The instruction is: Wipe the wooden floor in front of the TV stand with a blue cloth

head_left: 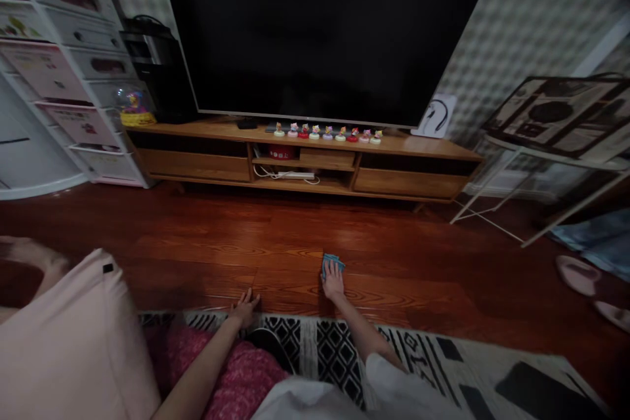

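Note:
On the reddish wooden floor (pixel 275 230) lies a folded blue cloth (pixel 327 258). My right hand (pixel 334 281) covers its near part, pressing it down with the fingers over it. Some of the cloth shows beyond the fingertips and to the left of the hand. My left hand (pixel 245 308) rests on the floor by the edge of the patterned rug (pixel 309 341), fingers spread, with nothing in it. It is to the left of the cloth and closer to my body.
A low wooden TV cabinet (pixel 413 180) stands ahead, with several small figurines (pixel 328 134) along its top before a large TV (pixel 315 33). A white-legged table (pixel 497 200) and pink slippers (pixel 578 275) are at right. At left are a pale cushion (pixel 73 348) and someone's bare foot (pixel 29 252).

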A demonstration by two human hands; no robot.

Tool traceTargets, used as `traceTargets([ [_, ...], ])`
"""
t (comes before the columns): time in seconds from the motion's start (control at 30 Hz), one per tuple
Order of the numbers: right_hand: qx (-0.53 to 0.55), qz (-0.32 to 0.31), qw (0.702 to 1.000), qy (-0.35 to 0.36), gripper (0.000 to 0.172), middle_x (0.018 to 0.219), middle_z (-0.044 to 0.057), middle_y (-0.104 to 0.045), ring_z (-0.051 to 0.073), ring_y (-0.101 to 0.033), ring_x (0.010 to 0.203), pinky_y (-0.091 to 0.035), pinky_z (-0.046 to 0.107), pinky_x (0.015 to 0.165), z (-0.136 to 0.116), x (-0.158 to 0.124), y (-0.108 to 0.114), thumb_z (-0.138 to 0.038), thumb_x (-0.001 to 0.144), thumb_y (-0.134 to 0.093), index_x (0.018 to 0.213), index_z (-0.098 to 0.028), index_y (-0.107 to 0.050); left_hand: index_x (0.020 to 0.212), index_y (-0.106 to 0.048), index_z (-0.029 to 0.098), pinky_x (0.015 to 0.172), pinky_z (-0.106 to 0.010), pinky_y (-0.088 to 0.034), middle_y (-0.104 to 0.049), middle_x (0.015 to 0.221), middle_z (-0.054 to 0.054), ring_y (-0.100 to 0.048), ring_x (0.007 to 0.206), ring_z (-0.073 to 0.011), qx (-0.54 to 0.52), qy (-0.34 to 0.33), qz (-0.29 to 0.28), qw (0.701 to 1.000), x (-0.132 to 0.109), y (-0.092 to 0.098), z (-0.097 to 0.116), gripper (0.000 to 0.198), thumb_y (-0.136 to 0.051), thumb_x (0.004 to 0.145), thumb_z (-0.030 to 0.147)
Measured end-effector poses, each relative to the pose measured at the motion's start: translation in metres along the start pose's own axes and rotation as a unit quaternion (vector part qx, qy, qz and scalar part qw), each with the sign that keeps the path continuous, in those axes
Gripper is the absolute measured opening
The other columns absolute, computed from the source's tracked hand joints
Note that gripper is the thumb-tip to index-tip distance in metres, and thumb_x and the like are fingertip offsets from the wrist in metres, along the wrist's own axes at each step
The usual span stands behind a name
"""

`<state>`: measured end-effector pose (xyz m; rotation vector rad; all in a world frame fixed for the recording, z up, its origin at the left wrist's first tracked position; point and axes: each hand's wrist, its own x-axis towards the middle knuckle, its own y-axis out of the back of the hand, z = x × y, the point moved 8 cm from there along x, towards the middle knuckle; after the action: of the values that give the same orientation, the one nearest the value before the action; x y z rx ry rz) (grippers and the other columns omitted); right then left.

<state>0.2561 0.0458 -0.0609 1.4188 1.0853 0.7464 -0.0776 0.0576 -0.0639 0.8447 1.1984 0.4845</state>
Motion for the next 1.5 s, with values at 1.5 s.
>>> traceTargets([
  [1.5, 0.022, -0.042, 0.992, 0.115, 0.064, 0.168, 0.008, -0.016, 0.026, -0.014, 0.154, -0.015, 0.043, 0.123, -0.089, -0.035, -0.010, -0.037, 0.100, -0.038, 0.159, -0.018, -0.026, 0.158, -0.027, 0.029, 0.118, -0.063, -0.023, -0.002, 0.169, -0.010, -0.010, 0.154, -0.0342, -0.017, -0.001, -0.006, 1.000, -0.007, 0.006, 0.002, 0.083, -0.058, 0.081, 0.034],
])
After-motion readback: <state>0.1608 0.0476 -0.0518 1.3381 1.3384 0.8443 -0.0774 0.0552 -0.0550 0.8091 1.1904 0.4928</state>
